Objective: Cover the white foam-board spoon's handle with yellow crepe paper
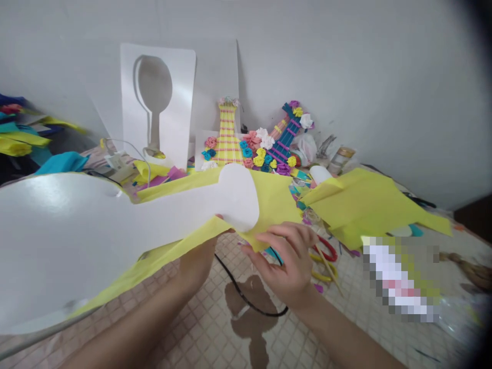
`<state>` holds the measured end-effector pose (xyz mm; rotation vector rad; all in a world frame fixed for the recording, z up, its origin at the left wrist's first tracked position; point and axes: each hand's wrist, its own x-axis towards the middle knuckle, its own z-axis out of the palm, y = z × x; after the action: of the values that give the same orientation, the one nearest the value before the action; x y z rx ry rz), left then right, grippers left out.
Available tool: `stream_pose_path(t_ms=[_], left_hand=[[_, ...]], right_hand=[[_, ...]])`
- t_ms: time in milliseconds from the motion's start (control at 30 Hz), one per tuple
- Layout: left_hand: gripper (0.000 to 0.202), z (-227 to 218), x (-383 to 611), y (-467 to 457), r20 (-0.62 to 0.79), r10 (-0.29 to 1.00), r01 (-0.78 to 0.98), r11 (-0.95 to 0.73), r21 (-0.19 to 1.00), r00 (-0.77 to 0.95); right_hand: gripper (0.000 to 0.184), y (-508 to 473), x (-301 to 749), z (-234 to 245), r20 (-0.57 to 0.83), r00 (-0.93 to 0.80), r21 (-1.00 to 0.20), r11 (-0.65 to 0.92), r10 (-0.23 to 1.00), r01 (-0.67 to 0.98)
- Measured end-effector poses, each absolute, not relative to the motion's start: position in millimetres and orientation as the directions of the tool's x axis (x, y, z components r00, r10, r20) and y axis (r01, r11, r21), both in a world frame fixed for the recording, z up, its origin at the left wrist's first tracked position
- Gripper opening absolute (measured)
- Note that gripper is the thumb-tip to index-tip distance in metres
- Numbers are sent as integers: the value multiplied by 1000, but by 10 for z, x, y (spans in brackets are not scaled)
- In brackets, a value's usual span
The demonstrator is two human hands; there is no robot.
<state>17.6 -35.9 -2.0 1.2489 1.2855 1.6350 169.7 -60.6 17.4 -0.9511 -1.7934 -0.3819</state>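
A large white guitar-shaped cutout (77,230) lies on a yellow paper sheet (274,197), both lifted off the table. My left hand (198,259) is under them, its fingers hidden by the sheet. My right hand (286,261) pinches the yellow sheet's near edge by the cutout's rounded end, fingers closed on the paper.
A white board (161,102) with a guitar-shaped hole leans on the wall. Two decorated paper guitars (228,138) with paper flowers stand behind. More yellow sheets (369,205) lie right. Red-handled scissors (326,251), a black cable (246,297) and coloured paper scraps (23,138) are around.
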Motion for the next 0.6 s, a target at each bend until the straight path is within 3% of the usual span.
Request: stream_pose_path(t_ms=[167, 400, 600], left_hand=[[7, 0, 203, -375, 235, 932, 172, -193, 966, -276], [12, -29, 208, -396, 228, 934, 203, -176, 963, -275], [10, -32, 208, -391, 245, 928, 239, -179, 954, -282]], right_hand=[[12, -616, 1666, 232, 886, -117, -233, 648, 449, 725], [11, -611, 1664, 229, 810, 19, -467, 625, 587, 625], [11, -603, 1667, 250, 774, 77, -538, 590, 628, 601]])
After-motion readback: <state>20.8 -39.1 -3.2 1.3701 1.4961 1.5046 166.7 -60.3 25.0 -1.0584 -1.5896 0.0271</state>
